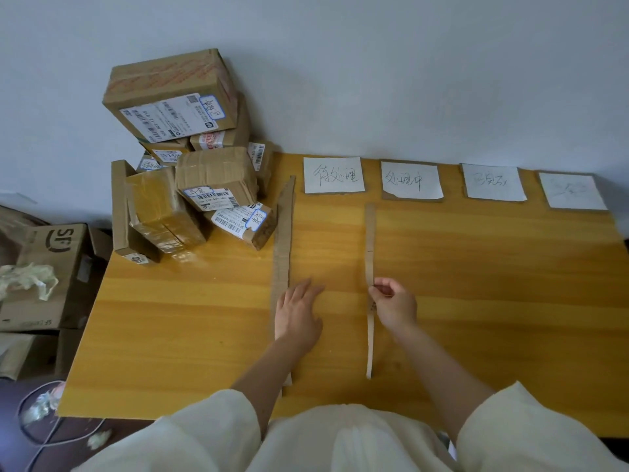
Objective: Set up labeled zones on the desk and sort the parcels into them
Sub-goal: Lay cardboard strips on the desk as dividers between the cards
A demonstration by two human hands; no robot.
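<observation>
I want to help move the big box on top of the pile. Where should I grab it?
Grip the top box by its two short ends, one hand on each, coming from the front of the desk. It lies tilted on the smaller parcels, with its labelled face toward you and the wall behind it. Those ends look free, so lift straight up to keep the pile steady.
</observation>
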